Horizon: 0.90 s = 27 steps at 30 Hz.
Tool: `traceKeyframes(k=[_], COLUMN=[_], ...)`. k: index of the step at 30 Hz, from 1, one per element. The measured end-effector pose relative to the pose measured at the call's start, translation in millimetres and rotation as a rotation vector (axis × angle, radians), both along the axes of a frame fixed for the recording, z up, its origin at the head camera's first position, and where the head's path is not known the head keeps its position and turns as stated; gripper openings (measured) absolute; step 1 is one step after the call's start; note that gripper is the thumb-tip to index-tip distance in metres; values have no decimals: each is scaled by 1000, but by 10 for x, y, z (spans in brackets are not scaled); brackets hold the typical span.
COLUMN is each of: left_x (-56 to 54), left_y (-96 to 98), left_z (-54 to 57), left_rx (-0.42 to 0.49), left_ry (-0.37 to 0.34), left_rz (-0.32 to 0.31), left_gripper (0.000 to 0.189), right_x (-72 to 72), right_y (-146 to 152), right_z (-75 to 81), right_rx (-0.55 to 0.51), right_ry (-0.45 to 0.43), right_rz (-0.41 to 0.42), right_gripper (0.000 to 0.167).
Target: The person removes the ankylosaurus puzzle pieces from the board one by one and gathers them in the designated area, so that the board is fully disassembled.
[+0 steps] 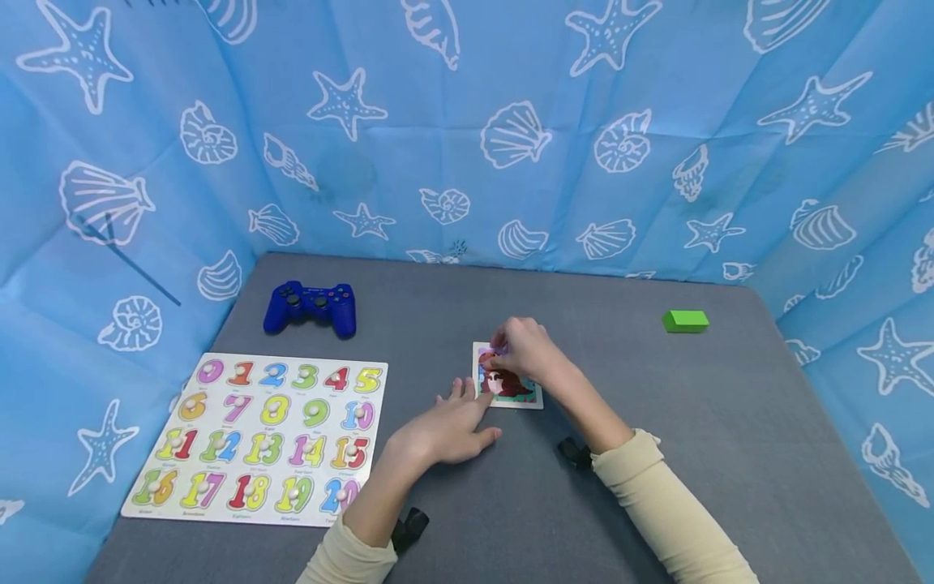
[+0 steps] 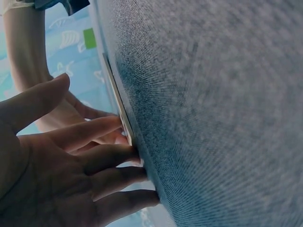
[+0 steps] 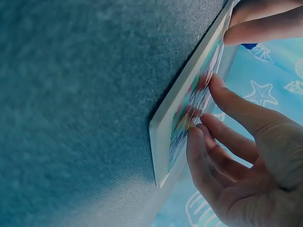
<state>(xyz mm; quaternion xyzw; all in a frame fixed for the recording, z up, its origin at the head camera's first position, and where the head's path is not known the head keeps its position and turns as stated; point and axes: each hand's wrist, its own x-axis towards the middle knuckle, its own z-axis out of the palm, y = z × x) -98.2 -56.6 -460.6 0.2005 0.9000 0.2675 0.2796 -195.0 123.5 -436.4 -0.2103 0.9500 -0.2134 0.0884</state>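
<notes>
**Picture board (image 1: 518, 395) under close two-handed work**

Position: flat near the middle of the desk (image 1: 730, 454), well in from the far edge. Partly covered by fingers; can make out a brown creature with a pale front, not the full picture.

Left hand (image 1: 448, 430): fingers extended, gripping nothing, forefinger touching the board at its near left corner. Probably bracing.

Right hand (image 1: 531, 350): fingers curled, thumb (image 3: 236, 101) and forefinger (image 3: 194, 146) set apart on the board's face. Cannot tell whether pinching a loose piece or only pressing.

Step in hand, as judged: fitting or adjusting part of the picture, with the near left corner steadied.

Next move, as judged: calls for light, even pressure down toward the desk, then a check for a flush surface before letting go. Best to keep that corner braced against sliding.

Elsewhere: number board (image 1: 254, 410) along the left edge; blue game controller (image 1: 324, 307) near the far left corner; green block (image 1: 686, 321) near the far right corner. Apparently uninvolved.
</notes>
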Motion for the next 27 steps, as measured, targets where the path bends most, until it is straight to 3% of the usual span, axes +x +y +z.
traceKeyframes(k=[6, 9, 11, 17, 21, 27], left_x=[-38, -31, -9, 106, 139, 135], left_y=[-3, -1, 3, 32, 30, -7], left_z=[-188, -178, -91, 317, 370, 369], left_rx=[-5, -6, -4, -10, -9, 12], left_ry=[-2, -8, -7, -27, -34, -25], left_rz=[3, 10, 13, 22, 21, 25], left_gripper=[74, 74, 73, 68, 69, 69], right_x=[-20, -64, -104, -199, -215, -213], right_y=[2, 23, 45, 138, 180, 184], right_z=[4, -17, -36, -98, -114, -130], right_rx=[-25, -22, -26, -83, -105, -129], right_ry=[-33, -55, -82, -166, -194, -157], right_rz=[10, 18, 23, 66, 107, 141], right_gripper=[23, 24, 25, 26, 23, 25])
